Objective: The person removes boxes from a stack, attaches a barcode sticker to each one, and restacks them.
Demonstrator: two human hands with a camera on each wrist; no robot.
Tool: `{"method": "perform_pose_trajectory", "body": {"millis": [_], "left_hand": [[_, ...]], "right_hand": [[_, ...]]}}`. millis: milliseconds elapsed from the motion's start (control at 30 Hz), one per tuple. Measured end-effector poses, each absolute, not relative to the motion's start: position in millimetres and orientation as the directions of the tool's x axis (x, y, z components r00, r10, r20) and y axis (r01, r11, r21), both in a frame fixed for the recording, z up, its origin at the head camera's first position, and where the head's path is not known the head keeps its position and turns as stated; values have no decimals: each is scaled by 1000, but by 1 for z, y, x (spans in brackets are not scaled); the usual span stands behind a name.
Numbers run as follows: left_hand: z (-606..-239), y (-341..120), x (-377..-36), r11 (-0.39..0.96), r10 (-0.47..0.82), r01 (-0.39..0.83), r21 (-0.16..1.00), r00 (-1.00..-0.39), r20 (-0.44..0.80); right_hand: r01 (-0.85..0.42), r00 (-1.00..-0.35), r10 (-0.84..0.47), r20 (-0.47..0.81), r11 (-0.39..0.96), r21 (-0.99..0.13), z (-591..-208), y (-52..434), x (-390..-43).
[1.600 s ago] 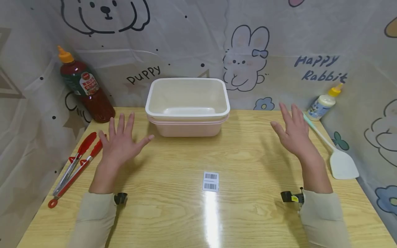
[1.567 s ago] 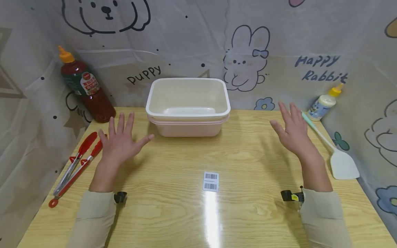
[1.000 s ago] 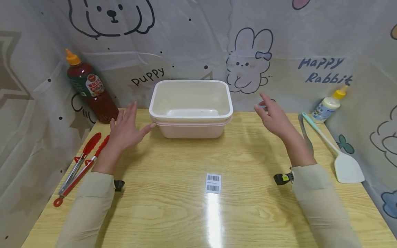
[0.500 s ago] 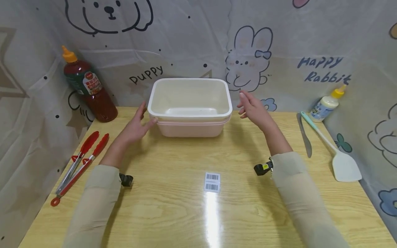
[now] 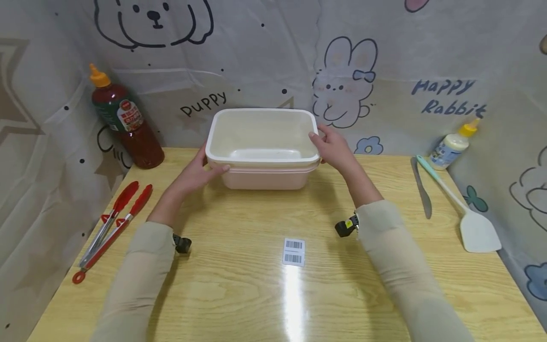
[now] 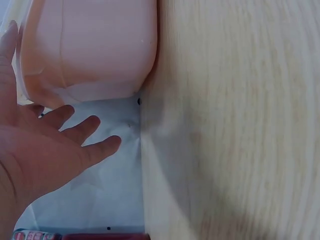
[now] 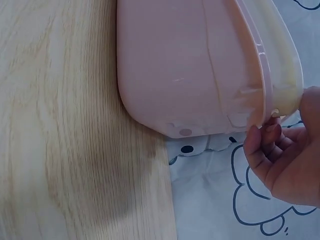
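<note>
Head view | white tub centre frame, long axis left-right | left hand fingers straight at left end | right hand fingers curled on right rim

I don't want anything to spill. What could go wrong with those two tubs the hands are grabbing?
The white tub sits nested in the pink tub, so lifting by the rim might bring up only one. The left hand has straight fingers, so that side could slip. The sauce bottle stands close and might get knocked.
</note>
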State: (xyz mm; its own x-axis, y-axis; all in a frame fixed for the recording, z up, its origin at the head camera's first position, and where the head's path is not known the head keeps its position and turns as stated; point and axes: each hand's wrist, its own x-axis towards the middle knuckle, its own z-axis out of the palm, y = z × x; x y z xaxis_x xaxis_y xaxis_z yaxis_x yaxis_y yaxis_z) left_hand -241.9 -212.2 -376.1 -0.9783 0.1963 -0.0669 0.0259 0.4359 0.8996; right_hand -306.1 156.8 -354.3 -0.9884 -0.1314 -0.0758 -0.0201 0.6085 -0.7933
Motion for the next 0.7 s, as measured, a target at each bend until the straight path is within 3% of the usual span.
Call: {"method": "perform_pose_trajectory", "body": {"millis": [233, 700], "left_hand": [[-399, -218, -254, 434, 192, 53, 899, -981, -35], [-402, -218, -257, 390, 197, 43, 920, -980, -38]], "right_hand": [[-13, -985, -140, -100, 640, -768, -353, 154, -311], [9, -981, -132, -140, 696, -718, -338, 140, -313]]}}
